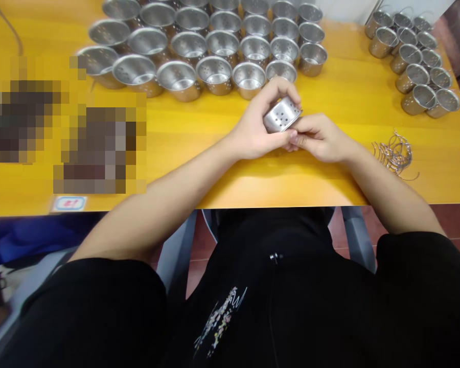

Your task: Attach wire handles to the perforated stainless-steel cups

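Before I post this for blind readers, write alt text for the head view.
A perforated metal cup is in the left hand, the right hand at its edge, over a yellow table. Similar cups stand in rows beyond; wire-handled cups and curved wires are at right.

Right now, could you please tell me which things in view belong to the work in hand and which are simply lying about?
Seem to belong:
perforated metal cup, held by the left hand, right hand at its edge
rows of perforated metal cups
cups with wire handles
pile of curved wires

Seem just lying about:
printed label
thin cable
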The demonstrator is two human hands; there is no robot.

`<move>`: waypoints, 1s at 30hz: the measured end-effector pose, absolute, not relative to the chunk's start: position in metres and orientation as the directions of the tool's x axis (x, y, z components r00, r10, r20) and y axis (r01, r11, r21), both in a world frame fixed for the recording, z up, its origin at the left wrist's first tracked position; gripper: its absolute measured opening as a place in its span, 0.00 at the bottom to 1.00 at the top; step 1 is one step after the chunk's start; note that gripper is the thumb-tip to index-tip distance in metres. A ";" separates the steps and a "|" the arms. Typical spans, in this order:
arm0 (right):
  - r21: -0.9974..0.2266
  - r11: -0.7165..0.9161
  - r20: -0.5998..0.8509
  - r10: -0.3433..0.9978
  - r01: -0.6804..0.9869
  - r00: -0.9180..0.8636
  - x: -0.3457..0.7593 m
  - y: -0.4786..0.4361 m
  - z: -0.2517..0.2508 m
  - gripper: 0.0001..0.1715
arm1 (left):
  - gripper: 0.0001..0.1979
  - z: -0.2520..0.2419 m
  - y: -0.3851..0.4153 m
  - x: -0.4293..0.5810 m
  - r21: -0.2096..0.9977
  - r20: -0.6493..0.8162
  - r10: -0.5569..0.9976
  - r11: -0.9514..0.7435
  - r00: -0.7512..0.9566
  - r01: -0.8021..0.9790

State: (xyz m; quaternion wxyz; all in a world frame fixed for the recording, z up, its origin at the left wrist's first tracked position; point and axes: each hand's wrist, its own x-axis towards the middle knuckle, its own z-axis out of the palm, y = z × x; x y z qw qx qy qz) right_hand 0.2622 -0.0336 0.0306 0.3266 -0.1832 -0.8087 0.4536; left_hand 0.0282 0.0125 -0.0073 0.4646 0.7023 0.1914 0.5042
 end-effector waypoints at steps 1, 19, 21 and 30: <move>-0.855 0.519 0.360 0.595 0.000 -0.719 0.262 -0.033 0.030 0.39 | 0.51 -0.009 0.013 0.028 0.842 0.536 0.732 -0.500 0.421 -0.205; -0.804 0.595 0.405 0.554 0.005 -0.728 0.263 -0.038 0.042 0.33 | 0.49 -0.017 0.017 0.027 0.806 0.589 0.715 -0.492 0.376 -0.328; -0.805 0.593 0.398 0.562 0.018 -0.726 0.262 -0.038 0.042 0.34 | 0.49 -0.017 0.017 0.027 0.816 0.576 0.727 -0.485 0.375 -0.314; -0.821 0.571 0.392 0.574 0.009 -0.719 0.263 -0.036 0.034 0.33 | 0.48 -0.021 0.019 0.028 0.826 0.558 0.740 -0.453 0.376 -0.336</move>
